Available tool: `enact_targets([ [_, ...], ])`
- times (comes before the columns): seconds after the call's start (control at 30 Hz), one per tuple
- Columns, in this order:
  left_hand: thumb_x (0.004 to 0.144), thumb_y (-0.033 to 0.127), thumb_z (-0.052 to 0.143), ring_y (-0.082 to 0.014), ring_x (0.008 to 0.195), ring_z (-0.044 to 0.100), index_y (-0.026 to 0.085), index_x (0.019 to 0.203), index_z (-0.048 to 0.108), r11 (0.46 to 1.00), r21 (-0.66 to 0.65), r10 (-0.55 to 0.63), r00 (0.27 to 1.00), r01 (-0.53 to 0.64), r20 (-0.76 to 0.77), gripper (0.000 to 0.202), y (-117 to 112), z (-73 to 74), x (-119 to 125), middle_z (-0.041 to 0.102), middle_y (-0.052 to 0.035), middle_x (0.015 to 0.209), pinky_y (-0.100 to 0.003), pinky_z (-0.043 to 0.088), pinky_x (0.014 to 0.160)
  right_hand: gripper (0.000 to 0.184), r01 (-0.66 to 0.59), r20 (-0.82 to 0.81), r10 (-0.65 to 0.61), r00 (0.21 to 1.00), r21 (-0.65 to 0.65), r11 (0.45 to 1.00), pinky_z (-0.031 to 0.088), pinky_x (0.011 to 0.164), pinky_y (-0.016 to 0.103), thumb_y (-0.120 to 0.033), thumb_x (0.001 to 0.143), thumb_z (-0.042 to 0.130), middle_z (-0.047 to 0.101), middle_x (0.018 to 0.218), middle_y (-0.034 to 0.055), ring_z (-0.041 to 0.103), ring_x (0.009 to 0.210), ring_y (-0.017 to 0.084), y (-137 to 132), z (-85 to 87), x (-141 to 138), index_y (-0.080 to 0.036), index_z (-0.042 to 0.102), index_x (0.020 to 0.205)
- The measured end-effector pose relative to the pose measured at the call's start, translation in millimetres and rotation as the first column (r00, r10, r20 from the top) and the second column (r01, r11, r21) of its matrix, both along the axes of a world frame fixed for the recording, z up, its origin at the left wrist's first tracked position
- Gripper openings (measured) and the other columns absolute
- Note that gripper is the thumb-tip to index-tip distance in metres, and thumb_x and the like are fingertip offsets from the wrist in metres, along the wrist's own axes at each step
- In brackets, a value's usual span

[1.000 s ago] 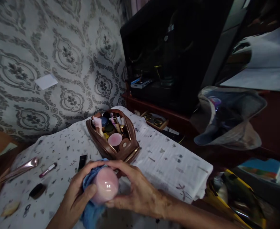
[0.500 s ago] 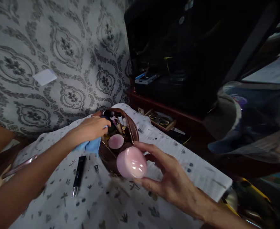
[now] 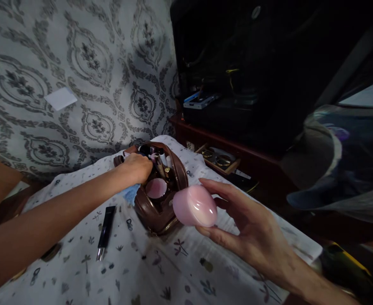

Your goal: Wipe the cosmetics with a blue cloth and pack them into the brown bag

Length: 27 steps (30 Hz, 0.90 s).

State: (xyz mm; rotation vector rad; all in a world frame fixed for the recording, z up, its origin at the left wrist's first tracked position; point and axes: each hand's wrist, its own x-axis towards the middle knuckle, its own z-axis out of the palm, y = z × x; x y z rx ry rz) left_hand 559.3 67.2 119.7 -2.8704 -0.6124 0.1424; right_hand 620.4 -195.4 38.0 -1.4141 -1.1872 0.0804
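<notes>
My right hand (image 3: 243, 224) holds a glossy pink jar (image 3: 194, 206) between fingers and thumb, just right of an open brown cosmetic bag (image 3: 161, 212). The bag sits on a white patterned cloth (image 3: 148, 267) and is packed with several tubes and a round pink lid (image 3: 156, 187). My left hand (image 3: 137, 167) is curled and reaches into the bag's left side among the tubes. A blue cloth (image 3: 129, 194) shows under that hand; whether the fingers grip it or something in the bag is hidden.
A black tube (image 3: 105, 224) lies on the cloth left of the bag. Behind stands a dark cabinet (image 3: 253, 63) on a red-brown shelf (image 3: 231, 148) with a small tray of rings (image 3: 216, 159). Patterned wallpaper (image 3: 78, 72) fills the back left. A grey hat (image 3: 335, 161) hangs at right.
My hands have parted. The left hand took the blue cloth off the jar and reached into the bag. The right hand carried the pink jar to the right and upward.
</notes>
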Motion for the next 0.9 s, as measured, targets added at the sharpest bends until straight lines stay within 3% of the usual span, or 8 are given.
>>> enact_targets([
  [0.1,0.089,0.017,0.052,-0.0290,0.102,0.073,0.003,0.082,0.073,0.997,0.079,0.037,0.985,-0.024,-0.167,0.026,-10,3.8,1,0.077,-0.0164,0.098,-0.034,0.051,0.090,0.059,-0.004,-0.009,0.004,1.000,-0.005,1.000,0.061,0.089,0.036,-0.038,0.086,0.075,0.067,0.129,0.0091,0.069,0.110,0.025,-1,2.3,1,-0.031,0.054,0.140],
  [0.23,0.079,0.005,0.065,-0.0365,0.105,0.072,0.007,0.102,0.075,0.988,0.152,0.072,0.959,-0.031,-0.273,0.026,-21,11.2,5,0.076,-0.0226,0.104,-0.041,0.055,0.086,0.056,0.018,-0.019,-0.018,1.000,-0.003,1.000,0.062,0.087,0.035,-0.042,0.085,0.075,0.067,0.130,0.0097,0.070,0.109,0.025,-1,6.8,2,-0.029,0.057,0.136],
  [0.33,0.081,0.007,0.063,-0.0342,0.107,0.071,0.011,0.113,0.073,0.985,0.172,0.085,0.944,-0.030,-0.319,0.034,-26,15.8,6,0.076,-0.0203,0.108,-0.037,0.055,0.087,0.057,0.047,-0.035,-0.048,0.998,-0.028,0.999,0.062,0.088,0.039,-0.044,0.083,0.076,0.067,0.132,0.0111,0.069,0.110,0.027,1,12.0,2,-0.026,0.059,0.135],
  [0.6,0.085,0.017,0.062,-0.0338,0.108,0.070,0.013,0.108,0.073,0.981,0.193,0.091,0.922,-0.018,-0.377,0.026,-25,32.4,-6,0.075,-0.0177,0.112,-0.037,0.055,0.083,0.060,0.074,0.040,-0.070,0.997,-0.103,0.992,0.060,0.088,0.044,-0.044,0.082,0.074,0.069,0.128,0.0110,0.070,0.106,0.029,17,32.3,3,-0.025,0.058,0.137],
  [0.77,0.088,0.026,0.062,-0.0324,0.114,0.067,0.017,0.111,0.069,0.978,0.211,0.072,0.947,-0.005,-0.314,0.026,-18,44.4,-17,0.072,-0.0145,0.121,-0.034,0.054,0.084,0.052,0.080,0.147,-0.056,0.988,-0.159,0.984,0.058,0.081,0.036,-0.031,0.079,0.076,0.072,0.117,0.0084,0.070,0.098,0.024,38,45.1,3,-0.021,0.063,0.128],
  [0.9,0.085,0.029,0.068,-0.0342,0.112,0.068,0.015,0.115,0.067,0.982,0.176,0.111,0.966,-0.070,-0.234,0.032,-17,52.2,-24,0.071,-0.0172,0.123,-0.035,0.054,0.084,0.033,0.056,0.231,0.017,0.973,-0.307,0.950,0.052,0.070,0.028,-0.022,0.079,0.074,0.072,0.099,0.0045,0.067,0.082,0.018,57,61.8,2,-0.019,0.067,0.111],
])
